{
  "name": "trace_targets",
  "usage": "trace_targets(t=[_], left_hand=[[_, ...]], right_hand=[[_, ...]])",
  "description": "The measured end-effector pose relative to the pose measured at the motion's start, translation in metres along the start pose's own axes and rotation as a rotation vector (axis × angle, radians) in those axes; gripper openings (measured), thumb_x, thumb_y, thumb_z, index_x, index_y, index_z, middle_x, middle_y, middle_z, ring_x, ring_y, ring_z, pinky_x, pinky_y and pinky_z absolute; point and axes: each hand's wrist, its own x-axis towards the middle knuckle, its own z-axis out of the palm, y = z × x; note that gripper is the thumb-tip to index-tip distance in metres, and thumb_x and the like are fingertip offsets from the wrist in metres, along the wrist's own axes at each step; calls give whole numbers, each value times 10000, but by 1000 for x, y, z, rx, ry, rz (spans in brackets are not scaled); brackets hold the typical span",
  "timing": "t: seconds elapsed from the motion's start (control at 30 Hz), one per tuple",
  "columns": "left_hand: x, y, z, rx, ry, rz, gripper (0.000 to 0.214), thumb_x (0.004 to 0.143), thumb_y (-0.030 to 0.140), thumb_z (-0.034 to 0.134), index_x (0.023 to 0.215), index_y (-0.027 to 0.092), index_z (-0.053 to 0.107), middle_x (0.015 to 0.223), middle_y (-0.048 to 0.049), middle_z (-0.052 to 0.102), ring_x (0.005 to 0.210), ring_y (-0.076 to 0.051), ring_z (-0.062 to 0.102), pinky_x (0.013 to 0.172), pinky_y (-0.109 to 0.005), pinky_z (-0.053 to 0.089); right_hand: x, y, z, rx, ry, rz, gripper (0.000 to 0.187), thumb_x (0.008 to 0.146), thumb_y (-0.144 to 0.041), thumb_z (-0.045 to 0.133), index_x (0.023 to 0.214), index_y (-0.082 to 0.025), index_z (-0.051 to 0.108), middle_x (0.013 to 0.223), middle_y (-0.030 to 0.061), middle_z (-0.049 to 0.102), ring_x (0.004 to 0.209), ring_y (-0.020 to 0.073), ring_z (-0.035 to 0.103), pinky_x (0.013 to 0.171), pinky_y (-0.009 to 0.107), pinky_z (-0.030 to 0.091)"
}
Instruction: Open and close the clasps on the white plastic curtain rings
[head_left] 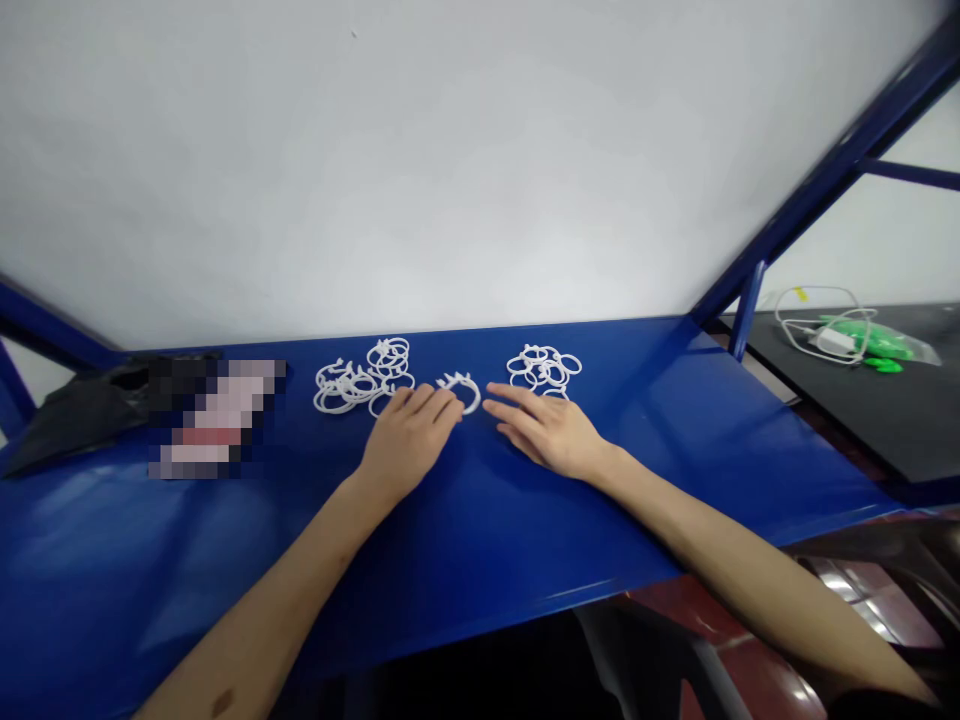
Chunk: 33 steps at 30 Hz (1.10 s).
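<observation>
White plastic rings with small tabs, which look like curtain rings, lie on the blue table. My left hand (411, 440) has its fingers bent and close together, with the fingertips at the left edge of a small stack of rings (470, 392). Part of that stack is hidden behind the fingers. My right hand (551, 432) lies just right of the stack, fingers stretched out and apart, holding nothing. Behind it is a loose group of rings (553, 370), partly covered by the hand. Another pile of rings (345, 388) lies beyond my left hand, to its left.
The blue table (480, 530) meets a pale wall (480, 180) at the back, with blue frame bars (810, 190) at the sides. A black bag (71, 415) and a pixelated flat item (225, 415) lie left. On a dark surface at right are a white cable (784, 325) and a green packet (889, 340).
</observation>
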Motion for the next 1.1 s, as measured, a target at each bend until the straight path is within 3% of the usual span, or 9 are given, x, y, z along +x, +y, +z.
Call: trace_targets(t=[0.17, 0.27, 0.4, 0.5, 0.63, 0.7, 0.9, 1.0, 1.1], left_hand=[[-15, -43, 10, -27, -5, -283, 260, 992, 163, 461, 1042, 231, 707, 1017, -81, 749, 967, -292, 569, 810, -452, 429], [-22, -60, 16, -66, -78, -436, 264, 990, 217, 464, 1051, 220, 720, 1155, -113, 721, 1029, -320, 551, 826, -483, 428], [-24, -63, 13, -39, -163, -557, 326, 956, 196, 435, 1104, 159, 723, 1266, -163, 656, 1132, -374, 519, 860, -527, 432], [-24, -61, 9, -13, -157, -622, 382, 924, 166, 427, 1195, 136, 694, 1295, -173, 636, 1166, -379, 517, 887, -525, 442], [-21, -66, 11, -44, -158, -591, 438, 982, 240, 363, 1302, 121, 638, 1391, -179, 589, 1262, -361, 498, 999, -519, 439], [-14, -73, 15, -76, -247, -554, 489, 1010, 322, 337, 1391, 126, 574, 1502, -177, 502, 1351, -367, 449, 1084, -555, 390], [17, -102, 33, -182, -693, -552, 630, 1026, 506, 224, 1590, 234, 298, 1693, -84, 176, 1542, -380, 176, 1169, -697, 216], [20, -111, 43, -226, -825, -578, 648, 1019, 505, 213, 1589, 209, 302, 1694, -93, 154, 1531, -379, 220, 1172, -711, 201], [14, -115, 49, -232, -844, -571, 739, 981, 630, 268, 1585, 206, 317, 1690, -120, 165, 1492, -423, 292, 1150, -715, 245]], right_hand=[[-6, 22, -6, -39, 45, 191, 333, 1041, -276, 458, 1339, -173, 564, 1267, 145, 640, 883, 193, 697, 680, 342, 620], [-10, 34, -8, -32, 73, 297, 338, 1038, -305, 466, 1337, -181, 562, 1250, 139, 628, 861, 184, 698, 650, 325, 613], [-13, 43, -10, 8, 84, 380, 332, 1039, -339, 463, 1306, -185, 587, 1241, 131, 618, 814, 166, 691, 678, 338, 613], [-15, 49, -10, 12, 79, 422, 336, 1031, -357, 475, 1293, -189, 603, 1232, 127, 610, 875, 194, 688, 738, 374, 616], [-18, 61, -9, 20, 98, 445, 336, 1021, -355, 488, 1284, -190, 615, 1196, 130, 604, 1047, 252, 650, 870, 438, 597], [-19, 66, -8, 24, 110, 458, 330, 1013, -364, 502, 1267, -194, 628, 1172, 131, 604, 1077, 265, 629, 916, 467, 580], [-23, 74, -5, 55, 69, 470, 320, 993, -334, 527, 1246, -175, 641, 1151, 144, 603, 1093, 281, 600, 963, 505, 549], [-25, 76, -6, 68, 35, 469, 312, 984, -325, 534, 1236, -182, 650, 1139, 144, 608, 1077, 285, 597, 954, 516, 545], [-28, 80, -8, 50, -4, 458, 297, 982, -317, 534, 1202, -169, 668, 1118, 148, 616, 1045, 288, 592, 948, 520, 540]])
